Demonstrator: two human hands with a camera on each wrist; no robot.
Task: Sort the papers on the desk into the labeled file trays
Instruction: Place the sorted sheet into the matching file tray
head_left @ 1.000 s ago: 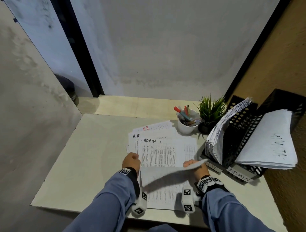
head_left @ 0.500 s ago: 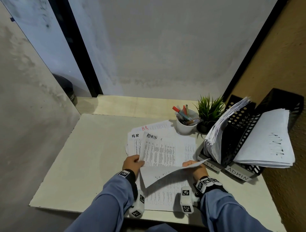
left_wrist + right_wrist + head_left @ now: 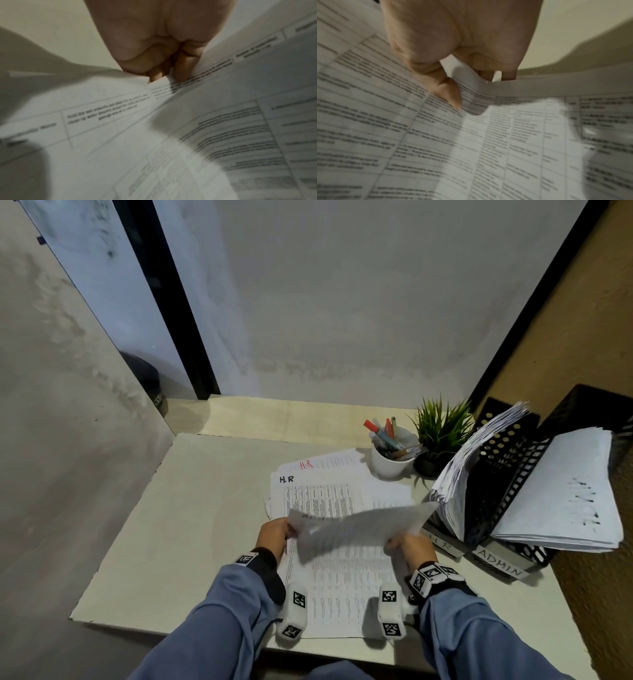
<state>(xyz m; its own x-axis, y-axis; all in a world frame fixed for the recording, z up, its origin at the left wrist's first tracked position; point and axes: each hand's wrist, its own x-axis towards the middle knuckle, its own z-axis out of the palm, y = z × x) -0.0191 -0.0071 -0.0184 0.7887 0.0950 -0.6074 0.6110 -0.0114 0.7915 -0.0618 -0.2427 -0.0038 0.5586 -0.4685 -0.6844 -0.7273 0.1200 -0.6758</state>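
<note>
Sheet (image 3: 356, 525): held clear of the desk (image 3: 178, 525) above the paper pile (image 3: 342, 573), motion-blurred. Its long axis runs left to right, rising toward the right, with the far right corner pointing at the trays. The sheet bows between the two grips. Its heading cannot be read.

Left hand (image 3: 272, 534): at the sheet's left end. The left wrist view shows curled fingers (image 3: 184, 67) pinching a paper edge (image 3: 159, 82).

Right hand (image 3: 412, 549): at the sheet's right end, near the front of the trays. The right wrist view shows the thumb (image 3: 448, 93) on the printed face and fingers curled beneath, clamped on the sheet (image 3: 471, 75). The hands are well apart, one at each end.

Pile: flat on the desk in front of the person, printed tables upward. The uppermost exposed heading reads "H.R" in black (image 3: 286, 479); a sheet behind it shows "H.R" in red (image 3: 306, 464).

Trays, right side of desk: the HR tray (image 3: 442, 544) holds a thick stack (image 3: 466, 460) leaning left. The ADMIN tray (image 3: 500, 566), just beside it on the right, holds a stack (image 3: 561, 494) lying tilted, with blurred dark writing on its top sheet.

Other items: a white cup (image 3: 390, 460) with pens, and a small potted plant (image 3: 440, 433), stand side by side behind the pile.
</note>
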